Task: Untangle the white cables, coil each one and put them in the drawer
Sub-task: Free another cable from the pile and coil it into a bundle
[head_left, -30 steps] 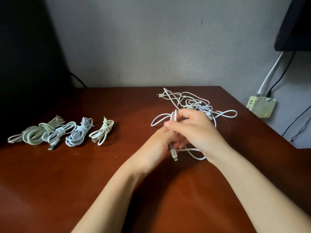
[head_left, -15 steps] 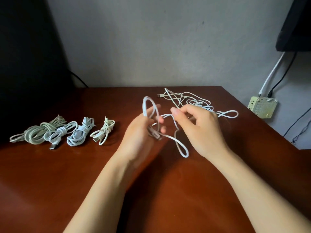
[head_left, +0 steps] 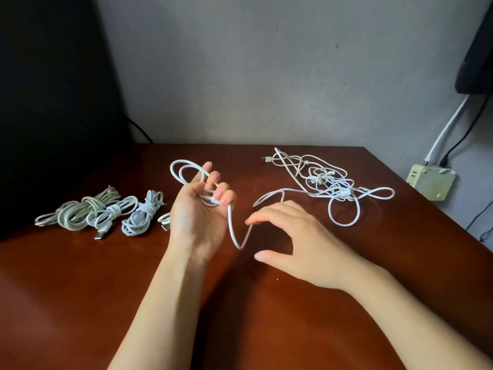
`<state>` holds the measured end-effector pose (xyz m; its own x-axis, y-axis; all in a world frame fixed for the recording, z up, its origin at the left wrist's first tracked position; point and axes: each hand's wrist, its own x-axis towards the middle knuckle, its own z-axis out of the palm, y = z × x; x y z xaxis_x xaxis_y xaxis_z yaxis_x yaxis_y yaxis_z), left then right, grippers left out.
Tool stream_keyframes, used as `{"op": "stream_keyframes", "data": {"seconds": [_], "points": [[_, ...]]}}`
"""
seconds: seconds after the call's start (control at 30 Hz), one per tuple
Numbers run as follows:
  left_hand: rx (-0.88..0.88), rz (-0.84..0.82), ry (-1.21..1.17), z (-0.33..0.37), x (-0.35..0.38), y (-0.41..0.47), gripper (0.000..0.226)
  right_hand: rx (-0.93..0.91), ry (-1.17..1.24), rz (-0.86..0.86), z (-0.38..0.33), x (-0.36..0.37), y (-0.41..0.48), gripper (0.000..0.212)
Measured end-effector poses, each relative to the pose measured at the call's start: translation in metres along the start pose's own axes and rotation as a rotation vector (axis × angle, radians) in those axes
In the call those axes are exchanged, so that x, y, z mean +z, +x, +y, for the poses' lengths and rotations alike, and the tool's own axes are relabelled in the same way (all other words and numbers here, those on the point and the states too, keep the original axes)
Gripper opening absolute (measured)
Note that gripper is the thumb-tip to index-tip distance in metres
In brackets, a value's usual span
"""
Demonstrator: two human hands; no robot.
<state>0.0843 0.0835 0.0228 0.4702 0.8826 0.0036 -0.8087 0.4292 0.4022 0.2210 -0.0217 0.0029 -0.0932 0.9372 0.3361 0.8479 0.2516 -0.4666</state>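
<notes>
1. Brown wood makes up the worktop [head_left: 80, 303], and it sits against a grey wall [head_left: 240, 62].
2. The left hand [head_left: 198, 217] is up off the worktop with its palm turned up.
3. Its grip is curled round a white cable [head_left: 230, 231]. The fingers [head_left: 225, 194] bend in over a few loops of it.
4. Two of those loops stick up high past the fingers, on the far side of the hand.
5. From the left hand the cable drops down to a sharp bend low over the worktop. Then it goes up again to the right hand [head_left: 301, 244].
6. The right hand is palm down, just beside the left one. Its grip is spread, with the fingers long and loose and the thumb out to the side.
7. The cable goes under the tips of the right fingers. I cannot tell if they touch it.
8. Past the right hand the cable runs on into the tangle [head_left: 325, 182]. That messy pile of white cables lies on the far right part of the worktop.
9. Four bundles [head_left: 77, 214] of wound-up cable lie in a row on the left part of the worktop. The one nearest the left hand is mostly hidden behind it.
10. A small pale box [head_left: 432, 184] is on the wall at the right, past the worktop edge. A white wire [head_left: 442, 132] and a black wire [head_left: 464, 134] go up from it.
11. The far left of the room is very dark.
</notes>
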Motion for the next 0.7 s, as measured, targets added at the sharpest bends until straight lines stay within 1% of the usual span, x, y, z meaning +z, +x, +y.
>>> {"op": "stream_keyframes", "data": {"seconds": [0.1, 0.2, 0.3, 0.33, 0.43, 0.5, 0.6, 0.7], "points": [[-0.004, 0.004, -0.006, -0.001, 0.000, 0.001, 0.032, -0.032, -0.196, 0.041, 0.002, 0.006, 0.001, 0.043], [-0.007, 0.000, 0.025, -0.002, -0.001, 0.003, 0.030, -0.079, -0.317, 0.062, 0.007, 0.011, 0.001, 0.024], [0.005, 0.015, 0.091, -0.003, -0.003, 0.004, 0.027, -0.134, -0.278, 0.059, 0.006, 0.012, 0.003, 0.008], [0.021, 0.030, 0.117, -0.003, -0.004, 0.005, 0.027, -0.150, -0.246, 0.060, 0.006, 0.012, 0.004, 0.008], [0.101, 0.106, 0.201, -0.003, -0.003, 0.006, 0.032, -0.243, -0.178, 0.112, 0.001, 0.009, 0.003, 0.017], [0.167, 0.169, 0.306, -0.004, -0.002, 0.008, 0.036, -0.315, -0.170, 0.190, -0.004, 0.007, 0.003, 0.018], [0.234, 0.231, 0.569, -0.009, -0.002, 0.009, 0.039, -0.386, -0.149, 0.358, -0.009, 0.004, 0.003, 0.019], [0.245, 0.172, 0.868, -0.018, -0.005, 0.007, 0.039, -0.387, -0.133, 0.490, -0.008, -0.001, 0.002, 0.024]]}}
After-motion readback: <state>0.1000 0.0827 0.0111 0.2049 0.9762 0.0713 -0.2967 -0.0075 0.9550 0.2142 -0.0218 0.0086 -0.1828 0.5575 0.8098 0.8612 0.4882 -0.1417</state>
